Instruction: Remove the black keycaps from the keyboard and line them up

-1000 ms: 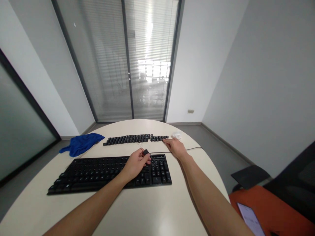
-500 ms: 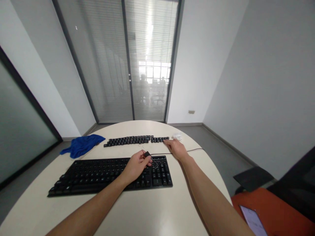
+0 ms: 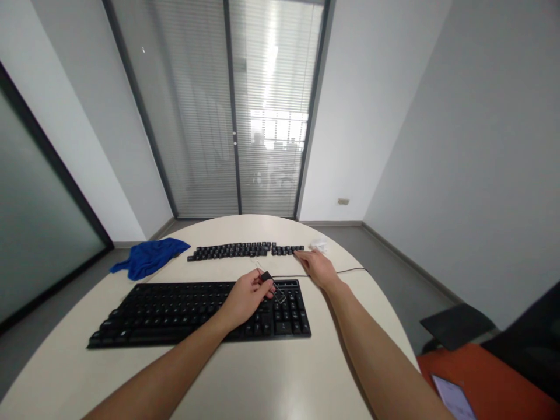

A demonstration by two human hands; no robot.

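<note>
My left hand (image 3: 249, 294) is closed round the black body of a small wire tool (image 3: 266, 276), above the right part of a black keyboard (image 3: 175, 309). Thin wire loops stick out at both ends of the tool. Beyond the keyboard lie loose black keycaps (image 3: 231, 251) in rows, with a smaller group (image 3: 284, 249) to their right. My right hand (image 3: 318, 267) rests at the right end of that smaller group, its fingers close together and their tips at the last keycaps. Whatever is between those fingertips is too small to make out.
A blue cloth (image 3: 151, 258) lies at the left of the round pale table (image 3: 280, 373). Behind my right hand is crumpled white tissue (image 3: 318, 244). A black cable (image 3: 350, 270) runs to the right. A phone (image 3: 452, 398) lies on an orange chair seat (image 3: 490, 373).
The whole view has shifted slightly, so things appear a little further right. Both hands stay in nearly the same places over the table, the wire tool still in my left hand.
</note>
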